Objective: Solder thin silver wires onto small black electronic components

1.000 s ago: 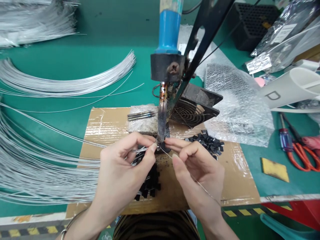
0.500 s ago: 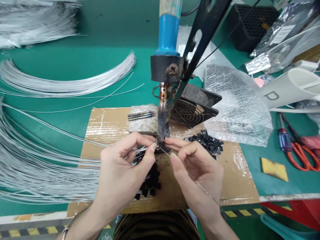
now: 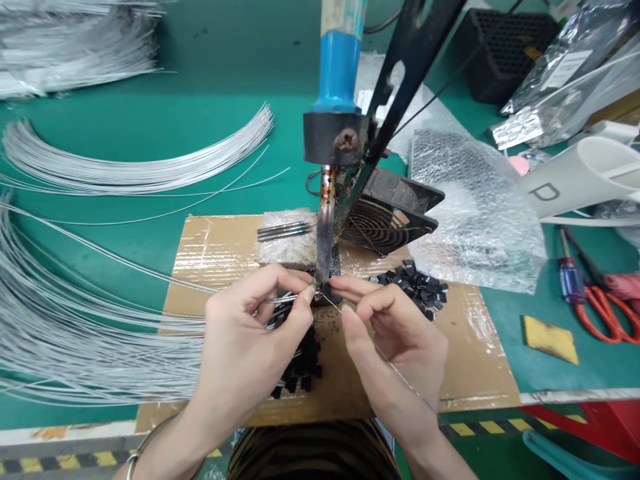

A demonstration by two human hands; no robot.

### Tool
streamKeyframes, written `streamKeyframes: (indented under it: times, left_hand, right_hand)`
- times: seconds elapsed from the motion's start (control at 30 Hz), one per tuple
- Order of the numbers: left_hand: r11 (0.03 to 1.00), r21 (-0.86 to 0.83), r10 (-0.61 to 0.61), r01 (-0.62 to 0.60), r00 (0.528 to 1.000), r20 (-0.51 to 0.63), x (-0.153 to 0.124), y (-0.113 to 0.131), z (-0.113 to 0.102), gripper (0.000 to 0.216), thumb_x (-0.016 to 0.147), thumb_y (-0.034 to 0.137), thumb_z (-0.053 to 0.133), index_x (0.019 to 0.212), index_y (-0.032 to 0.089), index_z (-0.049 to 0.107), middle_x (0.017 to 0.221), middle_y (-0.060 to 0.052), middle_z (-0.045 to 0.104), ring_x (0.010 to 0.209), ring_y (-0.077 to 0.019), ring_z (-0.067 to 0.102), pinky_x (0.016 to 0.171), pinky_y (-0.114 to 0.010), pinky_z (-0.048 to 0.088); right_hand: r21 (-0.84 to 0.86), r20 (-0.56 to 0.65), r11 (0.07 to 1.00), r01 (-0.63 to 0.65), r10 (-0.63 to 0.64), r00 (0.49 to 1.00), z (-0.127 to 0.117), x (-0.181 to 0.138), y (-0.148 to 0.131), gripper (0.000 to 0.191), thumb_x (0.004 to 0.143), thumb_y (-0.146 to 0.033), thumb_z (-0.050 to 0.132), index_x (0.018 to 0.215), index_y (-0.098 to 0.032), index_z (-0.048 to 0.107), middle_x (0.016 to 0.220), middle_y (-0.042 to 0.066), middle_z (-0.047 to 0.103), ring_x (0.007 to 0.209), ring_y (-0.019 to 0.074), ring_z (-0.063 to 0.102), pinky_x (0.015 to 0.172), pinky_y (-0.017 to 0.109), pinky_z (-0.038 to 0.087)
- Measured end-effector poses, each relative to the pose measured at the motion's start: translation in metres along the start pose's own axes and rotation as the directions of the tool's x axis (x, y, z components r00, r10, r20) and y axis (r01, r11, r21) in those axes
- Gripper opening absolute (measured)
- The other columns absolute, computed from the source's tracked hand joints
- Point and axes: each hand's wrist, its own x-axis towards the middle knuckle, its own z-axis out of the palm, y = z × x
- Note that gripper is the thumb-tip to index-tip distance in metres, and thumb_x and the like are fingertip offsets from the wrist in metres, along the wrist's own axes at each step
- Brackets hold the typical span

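Note:
A soldering iron (image 3: 339, 73) with a blue handle is clamped upright, its tip (image 3: 324, 257) pointing down between my hands. My left hand (image 3: 250, 340) is closed, thumb and forefinger pinching a thin white wire (image 3: 280, 300) right beside the tip. My right hand (image 3: 400, 340) is closed on a thin strand of solder wire (image 3: 331, 303), which runs from the tip back across the palm. The right fingertips also reach a small dark piece under the tip; fingers partly hide it. Black connectors with wires (image 3: 303, 363) lie beneath my left hand.
Loose black connectors (image 3: 417, 287) lie on the cardboard (image 3: 480, 347). Behind the iron are a fan (image 3: 385, 220) and a pad with metal rods (image 3: 285, 247). Bundled white wires (image 3: 140, 170) spread leftward. Bubble wrap (image 3: 470, 207), a yellow sponge (image 3: 550, 339) and orange-handled scissors (image 3: 607, 313) lie right.
Both hands keep the same grips at the iron's tip. The whole view has shifted very slightly; otherwise little differs.

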Motion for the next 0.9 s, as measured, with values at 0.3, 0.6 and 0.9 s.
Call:
streamKeyframes:
  times: [0.3,0.6,0.9]
  left_hand:
    - [1.000,-0.005,0.009,-0.009,1.000,-0.005,-0.0018,0.0000,-0.0009,0.011,0.086,0.017,0.074,0.077,0.023,0.073,0.083,0.002,0.078,0.076,-0.0147,0.073,0.071,-0.023,0.058]
    - [1.000,0.000,0.010,-0.010,1.000,-0.006,-0.0008,-0.0003,0.0007,0.012,0.087,0.016,0.074,0.078,0.023,0.074,0.084,0.003,0.078,0.075,-0.0126,0.072,0.069,-0.021,0.056]
    - [0.999,-0.020,0.035,-0.035,0.999,-0.003,-0.0004,0.0018,0.0019,0.013,0.085,0.013,0.072,0.076,0.022,0.073,0.080,0.004,0.076,0.070,-0.0109,0.069,0.064,-0.020,0.053]
  right_hand:
    - [-0.004,-0.003,1.000,0.004,-0.004,1.000,0.0003,-0.0008,-0.0004,0.020,0.095,-0.009,0.068,0.084,-0.024,0.062,0.120,0.005,0.080,0.122,0.0213,0.073,0.106,0.036,0.057]
    - [-0.001,-0.020,1.000,0.012,-0.012,1.000,0.0026,-0.0009,-0.0008,0.019,0.095,-0.011,0.068,0.082,-0.024,0.062,0.119,0.007,0.080,0.120,0.0237,0.074,0.105,0.040,0.058]
    - [-0.024,-0.008,1.000,0.020,-0.020,1.000,0.0012,-0.0014,0.0011,0.018,0.096,-0.011,0.068,0.085,-0.025,0.062,0.120,0.006,0.079,0.121,0.0233,0.073,0.106,0.040,0.058]
